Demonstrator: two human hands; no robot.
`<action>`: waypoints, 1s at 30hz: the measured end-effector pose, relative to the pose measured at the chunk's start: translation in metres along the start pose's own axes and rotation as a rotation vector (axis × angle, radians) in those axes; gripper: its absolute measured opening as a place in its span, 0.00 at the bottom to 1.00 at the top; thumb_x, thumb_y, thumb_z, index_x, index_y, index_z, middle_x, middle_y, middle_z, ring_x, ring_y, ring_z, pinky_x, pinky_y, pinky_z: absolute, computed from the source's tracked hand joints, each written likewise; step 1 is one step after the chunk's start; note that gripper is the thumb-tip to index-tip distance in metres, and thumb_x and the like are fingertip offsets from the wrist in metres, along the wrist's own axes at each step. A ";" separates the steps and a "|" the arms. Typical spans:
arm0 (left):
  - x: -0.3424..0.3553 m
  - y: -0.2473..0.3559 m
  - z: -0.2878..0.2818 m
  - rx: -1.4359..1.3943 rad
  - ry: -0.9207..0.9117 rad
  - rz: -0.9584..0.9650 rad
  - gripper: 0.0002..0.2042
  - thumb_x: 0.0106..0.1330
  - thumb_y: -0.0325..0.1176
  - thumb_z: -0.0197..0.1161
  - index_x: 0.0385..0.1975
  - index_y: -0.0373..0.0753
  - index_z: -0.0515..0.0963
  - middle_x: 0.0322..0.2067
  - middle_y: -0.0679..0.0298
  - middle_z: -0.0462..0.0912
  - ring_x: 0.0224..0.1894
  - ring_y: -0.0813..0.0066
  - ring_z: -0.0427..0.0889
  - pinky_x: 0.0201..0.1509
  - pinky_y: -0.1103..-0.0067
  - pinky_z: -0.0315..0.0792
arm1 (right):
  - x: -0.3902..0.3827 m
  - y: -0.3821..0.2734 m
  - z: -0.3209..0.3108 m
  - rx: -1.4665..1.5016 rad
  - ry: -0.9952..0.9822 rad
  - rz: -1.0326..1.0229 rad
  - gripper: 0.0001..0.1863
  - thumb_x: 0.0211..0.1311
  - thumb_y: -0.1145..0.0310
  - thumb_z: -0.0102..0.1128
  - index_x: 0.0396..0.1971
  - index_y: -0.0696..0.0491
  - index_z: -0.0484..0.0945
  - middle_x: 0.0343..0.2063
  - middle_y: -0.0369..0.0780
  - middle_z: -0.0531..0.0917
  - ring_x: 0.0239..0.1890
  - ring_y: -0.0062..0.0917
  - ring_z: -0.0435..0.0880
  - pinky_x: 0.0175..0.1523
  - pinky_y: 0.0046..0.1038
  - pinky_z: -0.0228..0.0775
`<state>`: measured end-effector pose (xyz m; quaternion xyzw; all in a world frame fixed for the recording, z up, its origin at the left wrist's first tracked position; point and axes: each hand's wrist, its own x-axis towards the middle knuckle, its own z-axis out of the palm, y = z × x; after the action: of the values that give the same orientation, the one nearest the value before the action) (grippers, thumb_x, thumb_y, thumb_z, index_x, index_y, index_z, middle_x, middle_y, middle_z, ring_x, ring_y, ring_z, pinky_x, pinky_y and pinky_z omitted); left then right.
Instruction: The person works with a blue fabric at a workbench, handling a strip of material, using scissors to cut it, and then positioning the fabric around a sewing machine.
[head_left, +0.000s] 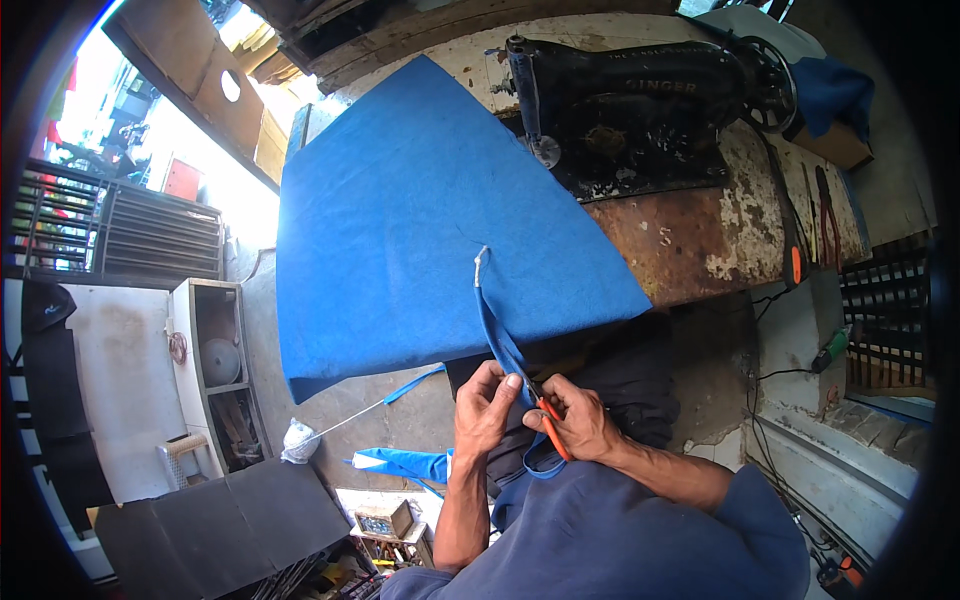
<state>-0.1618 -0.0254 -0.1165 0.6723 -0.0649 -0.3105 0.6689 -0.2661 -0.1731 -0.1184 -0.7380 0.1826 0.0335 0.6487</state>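
Note:
A large blue fabric piece [390, 210] lies flat over the table's left part, its near edge hanging toward my lap. On it rests a narrow blue fabric strip [497, 335] with a whitish, frayed-looking end [479, 265]. My left hand [487, 408] is closed, pinching the strip between thumb and fingers just off the cloth's near edge. Close beside it, my right hand [580, 425] grips orange-handled scissors [552, 430]. Their blades point up toward the strip near my left fingertips, partly hidden by the fingers. A loop of blue strip [540, 470] hangs below the scissors.
A black sewing machine [630, 120] stands on the worn table [740, 220] at the right back. An orange-handled tool [796, 265] and red-handled pliers [828, 215] lie at the table's right. Blue-and-white fabric [410, 463] is at lower left, near a dark panel [215, 530].

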 end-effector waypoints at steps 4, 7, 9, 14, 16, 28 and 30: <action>0.000 0.004 0.000 -0.025 0.012 -0.039 0.10 0.72 0.35 0.65 0.40 0.34 0.79 0.34 0.70 0.81 0.37 0.84 0.75 0.44 0.83 0.70 | -0.001 0.001 0.002 -0.020 0.011 -0.003 0.23 0.59 0.54 0.75 0.31 0.55 0.72 0.17 0.34 0.74 0.21 0.16 0.72 0.27 0.26 0.67; 0.004 0.009 0.001 -0.071 0.097 0.023 0.09 0.72 0.35 0.65 0.40 0.34 0.79 0.34 0.71 0.81 0.37 0.85 0.75 0.44 0.84 0.70 | -0.003 0.001 0.002 -0.027 0.018 -0.038 0.23 0.58 0.55 0.76 0.31 0.55 0.72 0.17 0.34 0.74 0.21 0.16 0.72 0.27 0.26 0.67; 0.010 0.014 0.000 -0.090 0.166 0.055 0.09 0.71 0.33 0.65 0.40 0.34 0.80 0.34 0.71 0.81 0.36 0.86 0.75 0.44 0.84 0.69 | -0.005 0.000 0.001 -0.057 0.026 -0.067 0.23 0.58 0.56 0.77 0.31 0.55 0.71 0.17 0.34 0.73 0.20 0.17 0.72 0.27 0.26 0.67; 0.016 0.021 0.001 -0.028 0.170 0.045 0.08 0.71 0.32 0.65 0.40 0.34 0.80 0.33 0.71 0.82 0.34 0.87 0.75 0.42 0.86 0.68 | -0.002 -0.004 0.003 -0.046 0.067 -0.146 0.23 0.57 0.55 0.78 0.31 0.55 0.71 0.17 0.35 0.73 0.19 0.19 0.72 0.27 0.26 0.68; 0.015 0.019 0.005 -0.053 0.159 0.055 0.08 0.72 0.33 0.64 0.40 0.33 0.80 0.34 0.70 0.83 0.35 0.86 0.76 0.43 0.85 0.70 | -0.001 -0.006 0.003 -0.052 0.078 -0.153 0.24 0.56 0.54 0.78 0.31 0.55 0.72 0.18 0.37 0.76 0.21 0.22 0.76 0.28 0.28 0.71; 0.005 0.017 0.010 -0.065 0.139 0.100 0.10 0.74 0.35 0.62 0.41 0.33 0.80 0.35 0.67 0.84 0.37 0.84 0.78 0.45 0.82 0.72 | 0.002 -0.010 0.004 -0.023 0.063 -0.137 0.26 0.55 0.51 0.77 0.33 0.56 0.73 0.20 0.39 0.81 0.24 0.27 0.84 0.31 0.31 0.76; 0.005 0.017 0.010 -0.076 0.131 0.099 0.10 0.74 0.35 0.62 0.41 0.33 0.80 0.35 0.68 0.84 0.37 0.84 0.78 0.44 0.83 0.72 | 0.002 -0.011 0.004 -0.051 0.048 -0.074 0.26 0.55 0.51 0.77 0.33 0.56 0.73 0.20 0.39 0.81 0.24 0.27 0.84 0.31 0.30 0.76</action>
<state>-0.1576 -0.0385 -0.1015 0.6612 -0.0422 -0.2349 0.7113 -0.2603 -0.1686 -0.1093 -0.7613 0.1696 -0.0035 0.6259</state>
